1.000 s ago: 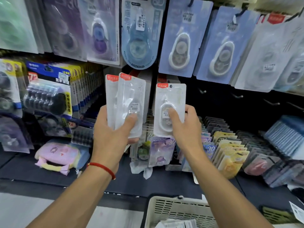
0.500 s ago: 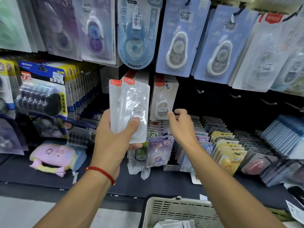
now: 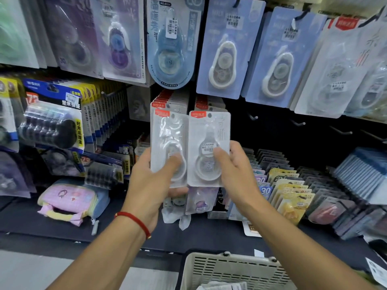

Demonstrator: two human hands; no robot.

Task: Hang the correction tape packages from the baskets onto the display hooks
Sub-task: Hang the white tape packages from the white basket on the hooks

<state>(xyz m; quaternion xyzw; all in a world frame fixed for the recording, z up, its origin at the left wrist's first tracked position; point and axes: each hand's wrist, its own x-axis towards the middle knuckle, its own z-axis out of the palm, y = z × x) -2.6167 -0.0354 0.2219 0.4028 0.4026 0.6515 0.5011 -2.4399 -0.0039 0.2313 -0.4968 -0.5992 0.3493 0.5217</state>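
— Holding steady on the left: the left hand has a small stack of correction tape packages clamped, thumb across the front of the blister, fingers behind the backing cards.

— How many in that stack?

— At least two, going by the red tabs peeking out one behind the other. Can't count better than that. They're up in front of the filled hooks of the same product.

— And beside it?

— The right hand pinches a single package, thumb on the price sticker, fingers wrapped round the card's right edge. It sits just beside the stack, edges touching or nearly so.

— Tricky things to handle?

— I'd say light, glossy plastic over thin card: stiff enough to stay flat, but slick, and the card would bend if squeezed hard. Low on the blister looks the sensible place to hold, leaving the punched hole by the red tab free for the hook.

— More to come?

— The basket below shows some white packaging at its bottom edge. Empty hooks stand further right.
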